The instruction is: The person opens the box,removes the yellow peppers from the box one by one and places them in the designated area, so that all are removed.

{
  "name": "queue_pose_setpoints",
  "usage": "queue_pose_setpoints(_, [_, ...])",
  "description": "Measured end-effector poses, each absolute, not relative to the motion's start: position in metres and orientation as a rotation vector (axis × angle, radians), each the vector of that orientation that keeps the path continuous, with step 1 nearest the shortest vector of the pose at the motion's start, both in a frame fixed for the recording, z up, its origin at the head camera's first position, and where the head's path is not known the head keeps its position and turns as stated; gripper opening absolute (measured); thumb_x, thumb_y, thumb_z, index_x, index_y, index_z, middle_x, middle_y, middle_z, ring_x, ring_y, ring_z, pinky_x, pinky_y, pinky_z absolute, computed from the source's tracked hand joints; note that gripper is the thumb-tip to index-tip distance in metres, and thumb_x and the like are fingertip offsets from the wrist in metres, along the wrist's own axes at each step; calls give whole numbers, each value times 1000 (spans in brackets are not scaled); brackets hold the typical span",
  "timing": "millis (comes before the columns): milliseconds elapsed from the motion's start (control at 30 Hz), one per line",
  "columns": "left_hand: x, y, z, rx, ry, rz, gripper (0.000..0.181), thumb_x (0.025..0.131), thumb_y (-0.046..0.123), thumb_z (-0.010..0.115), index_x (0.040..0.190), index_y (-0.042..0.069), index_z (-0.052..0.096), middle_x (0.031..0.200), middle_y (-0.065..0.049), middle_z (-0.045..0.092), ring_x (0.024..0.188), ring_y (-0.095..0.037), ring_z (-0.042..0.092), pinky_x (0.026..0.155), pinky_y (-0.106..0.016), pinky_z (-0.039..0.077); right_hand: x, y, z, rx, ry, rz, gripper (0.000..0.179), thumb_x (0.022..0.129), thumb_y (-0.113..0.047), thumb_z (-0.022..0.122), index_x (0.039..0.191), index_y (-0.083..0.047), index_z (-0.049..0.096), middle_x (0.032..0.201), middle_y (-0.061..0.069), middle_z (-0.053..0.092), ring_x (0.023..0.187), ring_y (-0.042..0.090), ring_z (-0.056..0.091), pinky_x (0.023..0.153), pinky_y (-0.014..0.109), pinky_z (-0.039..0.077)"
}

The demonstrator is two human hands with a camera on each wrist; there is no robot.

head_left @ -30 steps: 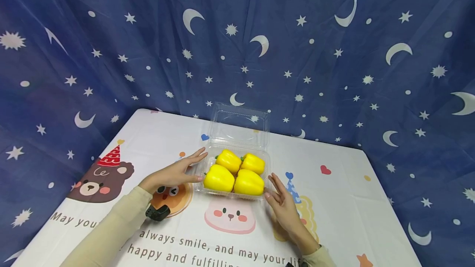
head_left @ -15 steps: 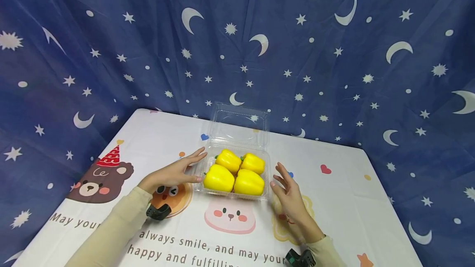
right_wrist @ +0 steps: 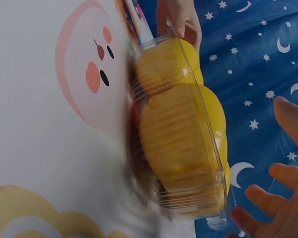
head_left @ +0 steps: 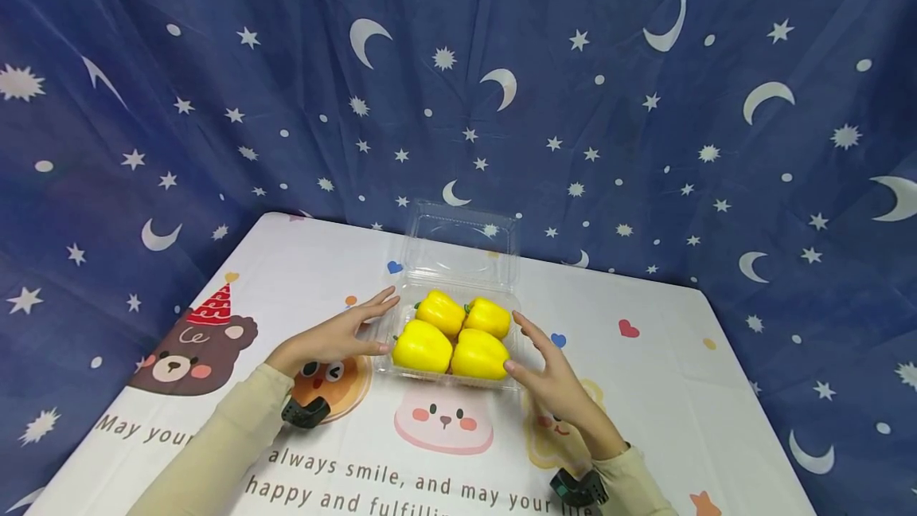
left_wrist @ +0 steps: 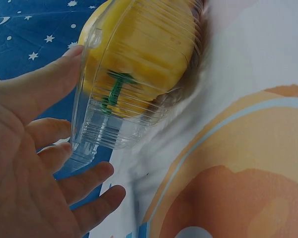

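Note:
An uncovered clear plastic clamshell box (head_left: 447, 378) holds several yellow bell peppers (head_left: 423, 346), set in two rows. Its hinged lid (head_left: 462, 249) stands raised at the back. At the box's left side is my left hand (head_left: 333, 337), fingers spread and loosely bent; in the left wrist view its thumb (left_wrist: 54, 82) meets the rim. My right hand (head_left: 555, 381) hovers by the right side with thumb and fingers apart. In the right wrist view a gap shows between those fingers (right_wrist: 268, 201) and the box wall (right_wrist: 188, 198). A green stem (left_wrist: 114, 89) shows through the plastic.
The box stands on a table with a white printed cloth (head_left: 645, 388) bearing cartoon animals and lettering. Behind and to both sides hangs a blue curtain (head_left: 559, 38) with moons and stars. Each wrist wears a dark camera band (head_left: 306, 412).
My right hand left the box's front right corner, drew off to the right, then came back toward the right side, its fingers farther back. The left hand and the box have hardly moved.

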State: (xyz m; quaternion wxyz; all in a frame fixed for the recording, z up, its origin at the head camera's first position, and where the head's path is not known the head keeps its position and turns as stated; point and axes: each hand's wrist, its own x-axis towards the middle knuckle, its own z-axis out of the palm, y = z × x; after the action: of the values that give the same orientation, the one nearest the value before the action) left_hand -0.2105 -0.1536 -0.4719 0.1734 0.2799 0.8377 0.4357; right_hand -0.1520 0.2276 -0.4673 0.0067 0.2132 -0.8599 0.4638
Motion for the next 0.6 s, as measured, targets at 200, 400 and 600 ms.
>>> queue_pose_setpoints(200, [-210, -154, -472, 798, 2380, 1231, 86, 93, 32, 73, 160, 6, 25, 172, -15, 3, 157, -44, 8, 124, -65, 20, -152, 221, -466, 699, -2760, 1379, 67, 94, -25, 73, 153, -12, 45, 154, 13, 49, 134, 45, 48, 111, 71, 35])
queue_pose_setpoints(400, [-210, -153, -472, 792, 2381, 1229, 87, 93, 32, 73, 160, 5, 25, 172, -13, 3, 157, -44, 8, 124, -65, 19, -154, 214, -463, 708, -2817, 1322, 66, 92, -32, 75, 150, -15, 49, 140, 10, 60, 121, 34, 55, 106, 64, 42])
queue_pose_setpoints(600, [-210, -154, -472, 800, 2375, 1234, 86, 93, 31, 73, 160, 4, 25, 172, -15, 3, 157, -45, 8, 124, -65, 19, -159, 208, -464, 712, -2853, 1182, 66, 89, -34, 77, 148, -18, 53, 141, 7, 61, 116, 25, 58, 102, 53, 43])
